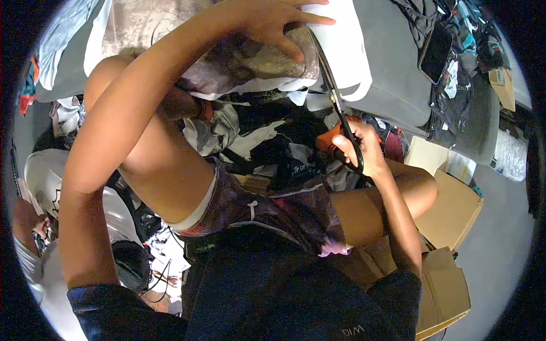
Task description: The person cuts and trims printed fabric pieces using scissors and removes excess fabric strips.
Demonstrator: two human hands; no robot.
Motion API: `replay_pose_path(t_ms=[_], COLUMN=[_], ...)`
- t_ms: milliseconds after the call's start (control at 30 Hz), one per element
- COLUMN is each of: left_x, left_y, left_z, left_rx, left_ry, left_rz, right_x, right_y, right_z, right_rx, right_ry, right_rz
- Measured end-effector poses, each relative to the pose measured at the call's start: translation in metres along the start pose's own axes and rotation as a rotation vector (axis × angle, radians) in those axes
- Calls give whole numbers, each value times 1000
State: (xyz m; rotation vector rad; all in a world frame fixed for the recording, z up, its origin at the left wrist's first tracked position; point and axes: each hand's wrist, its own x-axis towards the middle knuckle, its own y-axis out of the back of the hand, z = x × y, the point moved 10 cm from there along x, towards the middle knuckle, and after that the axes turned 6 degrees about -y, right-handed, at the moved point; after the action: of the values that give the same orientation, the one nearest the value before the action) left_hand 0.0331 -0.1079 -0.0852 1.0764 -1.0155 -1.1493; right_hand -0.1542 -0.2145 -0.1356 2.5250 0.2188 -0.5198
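Observation:
Large black-handled scissors (334,98) are in my right hand (364,149), its fingers wrapped through the handles. Their blades point up and away, lying over the edge of a white and brown patterned cloth (222,68) on the grey seat. At the top of the view my left hand (281,25) rests on the cloth near the blade tips, palm down with the fingers spread. White material (348,54) extends to the right of the blades.
A dark phone (436,52) lies on the seat at the right. Cardboard boxes (449,204) stand at the lower right. Clothes and scraps (256,139) fill the floor between my legs. Another person in a white shirt (54,284) is at the lower left.

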Motion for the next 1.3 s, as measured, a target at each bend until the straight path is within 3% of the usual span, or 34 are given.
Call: replay_pose_path(t_ms=[1300], left_x=[3], left_y=[-3], left_z=[-4], left_rx=[31], left_ry=[13], left_rz=[9], right_x=[-10], right_y=[-15], right_z=[-1], right_rx=[88], right_ry=[-143], right_rz=[-48])
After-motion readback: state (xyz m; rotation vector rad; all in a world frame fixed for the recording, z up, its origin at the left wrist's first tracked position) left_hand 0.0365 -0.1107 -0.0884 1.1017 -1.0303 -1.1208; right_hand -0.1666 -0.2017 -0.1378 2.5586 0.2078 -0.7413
